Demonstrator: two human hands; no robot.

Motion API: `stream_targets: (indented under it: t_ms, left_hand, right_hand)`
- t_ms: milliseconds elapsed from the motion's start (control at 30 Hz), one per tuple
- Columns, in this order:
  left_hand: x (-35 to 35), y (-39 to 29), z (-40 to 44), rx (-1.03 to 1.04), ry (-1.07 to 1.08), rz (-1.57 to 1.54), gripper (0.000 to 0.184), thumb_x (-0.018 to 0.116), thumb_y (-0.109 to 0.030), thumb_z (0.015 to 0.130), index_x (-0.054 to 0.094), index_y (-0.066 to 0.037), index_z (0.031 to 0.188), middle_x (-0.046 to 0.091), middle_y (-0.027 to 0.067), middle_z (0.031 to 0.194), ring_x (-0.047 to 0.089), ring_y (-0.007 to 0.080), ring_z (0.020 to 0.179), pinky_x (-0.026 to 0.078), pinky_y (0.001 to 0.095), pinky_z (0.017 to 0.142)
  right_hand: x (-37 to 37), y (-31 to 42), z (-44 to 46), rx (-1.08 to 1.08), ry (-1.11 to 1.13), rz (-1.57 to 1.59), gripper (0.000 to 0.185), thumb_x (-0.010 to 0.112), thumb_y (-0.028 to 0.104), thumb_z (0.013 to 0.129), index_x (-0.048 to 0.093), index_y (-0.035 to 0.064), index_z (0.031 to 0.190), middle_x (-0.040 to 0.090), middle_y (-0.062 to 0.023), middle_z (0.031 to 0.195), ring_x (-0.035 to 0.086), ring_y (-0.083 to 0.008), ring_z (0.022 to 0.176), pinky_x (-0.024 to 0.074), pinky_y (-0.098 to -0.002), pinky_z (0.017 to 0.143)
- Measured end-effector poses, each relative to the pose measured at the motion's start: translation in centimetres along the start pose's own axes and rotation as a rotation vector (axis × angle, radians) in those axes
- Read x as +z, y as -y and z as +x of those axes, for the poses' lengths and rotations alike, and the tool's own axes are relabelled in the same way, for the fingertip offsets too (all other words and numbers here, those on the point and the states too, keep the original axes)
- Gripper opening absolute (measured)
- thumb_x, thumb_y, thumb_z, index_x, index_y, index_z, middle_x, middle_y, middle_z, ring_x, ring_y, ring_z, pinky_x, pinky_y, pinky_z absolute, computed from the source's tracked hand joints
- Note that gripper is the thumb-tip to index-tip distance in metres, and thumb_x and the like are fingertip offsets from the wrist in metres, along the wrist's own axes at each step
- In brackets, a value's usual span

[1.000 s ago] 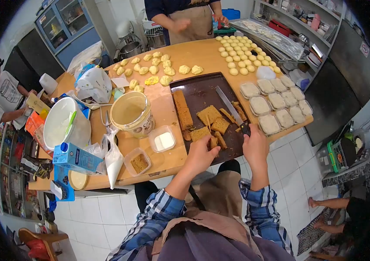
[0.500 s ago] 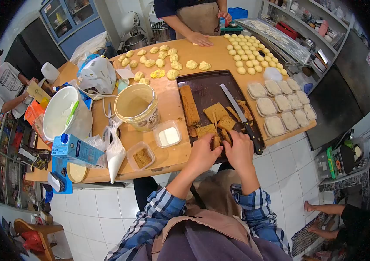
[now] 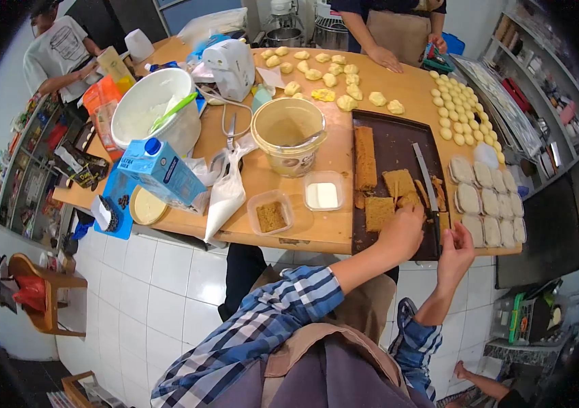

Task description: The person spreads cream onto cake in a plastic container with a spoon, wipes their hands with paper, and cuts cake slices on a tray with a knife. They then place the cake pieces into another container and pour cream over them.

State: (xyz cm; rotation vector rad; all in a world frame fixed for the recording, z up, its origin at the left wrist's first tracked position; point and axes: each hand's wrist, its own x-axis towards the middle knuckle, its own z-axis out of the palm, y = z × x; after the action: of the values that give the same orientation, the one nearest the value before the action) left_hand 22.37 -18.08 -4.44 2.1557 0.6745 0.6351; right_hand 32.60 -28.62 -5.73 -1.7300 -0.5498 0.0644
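Observation:
On the dark tray [image 3: 405,124] lie a long brown cake bar [image 3: 365,158], cut cake squares [image 3: 379,213] and a knife [image 3: 428,180] with a black handle. My left hand [image 3: 403,231] is closed over cake pieces at the tray's near part; what its fingertips grip is hidden. At the tray's right edge, beside the knife handle, my right hand [image 3: 456,248] pinches a small brown cake piece [image 3: 444,222]. Left of the tray are a plastic box holding a white block [image 3: 321,195] and another with a cake piece [image 3: 271,215].
A large tub [image 3: 287,146], a piping bag [image 3: 227,197], a milk carton [image 3: 160,173] and a white bowl [image 3: 126,122] stand leftward. Lidded boxes [image 3: 467,199] sit right. Dough pieces [image 3: 346,103] lie at the back, near a co-worker's hand [image 3: 386,60]. Another person [image 3: 61,58] stands far left.
The view has swung left, so the table's things appear farther right. My right hand let go of the knife, went to the cake pieces, then moved apart from my left hand to the tray's right edge.

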Motion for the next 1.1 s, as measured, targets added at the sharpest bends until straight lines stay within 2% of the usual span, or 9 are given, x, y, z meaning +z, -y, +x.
stream_targets:
  t_ms: [133, 233, 267, 333, 400, 633, 833, 1033, 1100]
  left_hand:
    - [0.3, 0.6, -0.4, 0.098, -0.071, -0.057, 0.039, 0.064, -0.008, 0.077, 0.052, 0.004, 0.111, 0.056, 0.0232, 0.105, 0.058, 0.0389, 0.094, 0.049, 0.0423, 0.080]
    - [-0.3, 1.7, -0.7, -0.040, 0.075, -0.473, 0.043, 0.062, -0.011, 0.082, 0.049, 0.005, 0.120, 0.056, 0.0215, 0.115, 0.058, 0.0324, 0.102, 0.049, 0.0360, 0.083]
    - [-0.4, 2.0, -1.0, -0.150, 0.167, -0.752, 0.040, 0.056, -0.012, 0.089, 0.048, 0.005, 0.123, 0.055, 0.0166, 0.122, 0.055, 0.0243, 0.109, 0.047, 0.0322, 0.087]
    - [-1.2, 1.9, -1.3, -0.405, 0.248, -1.198, 0.034, 0.052, -0.011, 0.092, 0.049, 0.002, 0.123, 0.056, 0.0109, 0.117, 0.055, 0.0206, 0.108, 0.048, 0.0322, 0.088]
    - [-1.6, 2.4, -1.4, -0.561, 0.263, -1.325, 0.032, 0.050, -0.009, 0.093, 0.050, 0.001, 0.123, 0.057, 0.0085, 0.113, 0.055, 0.0195, 0.106, 0.049, 0.0332, 0.087]
    - [-1.9, 2.3, -1.4, -0.603, 0.260, -1.454, 0.031, 0.050, -0.005, 0.091, 0.046, 0.001, 0.122, 0.057, 0.0097, 0.110, 0.059, 0.0201, 0.097, 0.050, 0.0337, 0.086]
    - [-1.4, 2.3, -1.1, -0.603, 0.277, -1.477, 0.031, 0.051, -0.006, 0.092, 0.045, 0.002, 0.121, 0.056, 0.0100, 0.111, 0.058, 0.0198, 0.097, 0.049, 0.0328, 0.086]
    - [-1.1, 1.9, -1.2, -0.520, 0.338, -1.339, 0.035, 0.049, -0.008, 0.093, 0.045, 0.003, 0.125, 0.055, 0.0097, 0.115, 0.056, 0.0182, 0.102, 0.048, 0.0319, 0.089]
    - [-0.5, 2.4, -1.4, -0.483, 0.336, -1.269, 0.036, 0.048, -0.009, 0.093, 0.045, 0.004, 0.127, 0.054, 0.0102, 0.117, 0.055, 0.0177, 0.105, 0.048, 0.0317, 0.089]
  right_hand:
    - [-0.1, 2.3, -0.7, 0.067, 0.016, 0.086, 0.026, 0.063, 0.003, 0.083, 0.059, -0.0050, 0.107, 0.063, -0.0070, 0.088, 0.058, -0.0119, 0.077, 0.0465, -0.0239, 0.068]
    - [0.3, 3.3, -1.8, 0.120, 0.091, 0.277, 0.024, 0.063, 0.005, 0.083, 0.060, -0.0018, 0.106, 0.063, -0.0061, 0.087, 0.058, -0.0101, 0.074, 0.0458, -0.0219, 0.063]
    - [0.5, 2.9, -1.8, 0.160, 0.121, 0.353, 0.025, 0.064, 0.006, 0.083, 0.060, -0.0007, 0.107, 0.063, -0.0051, 0.088, 0.058, -0.0102, 0.074, 0.0462, -0.0221, 0.062]
    - [1.2, 3.1, -2.1, 0.234, 0.148, 0.402, 0.024, 0.065, 0.006, 0.082, 0.061, 0.0003, 0.106, 0.063, -0.0038, 0.088, 0.058, -0.0098, 0.075, 0.0466, -0.0223, 0.061]
    - [1.9, 2.4, -2.1, 0.242, 0.181, 0.505, 0.024, 0.065, 0.005, 0.082, 0.061, 0.0004, 0.105, 0.063, -0.0031, 0.088, 0.057, -0.0090, 0.076, 0.0469, -0.0225, 0.061]
    - [3.1, 1.5, -2.0, 0.045, 0.179, 0.105, 0.016, 0.064, 0.008, 0.084, 0.064, -0.0027, 0.095, 0.063, -0.0048, 0.086, 0.057, -0.0110, 0.073, 0.0453, -0.0244, 0.064]
    - [3.0, 2.2, -2.2, -0.241, 0.097, -0.264, 0.022, 0.064, 0.012, 0.081, 0.064, -0.0035, 0.096, 0.062, -0.0146, 0.089, 0.060, -0.0279, 0.083, 0.0466, -0.0343, 0.074]
    - [2.9, 2.2, -2.4, -0.423, 0.076, -0.506, 0.026, 0.069, 0.009, 0.077, 0.063, -0.0052, 0.098, 0.062, -0.0135, 0.085, 0.060, -0.0235, 0.077, 0.0478, -0.0313, 0.068]
    - [2.8, 1.7, -2.2, -0.372, 0.104, -0.458, 0.025, 0.068, 0.007, 0.077, 0.062, -0.0058, 0.098, 0.062, -0.0131, 0.085, 0.060, -0.0212, 0.075, 0.0482, -0.0309, 0.066]
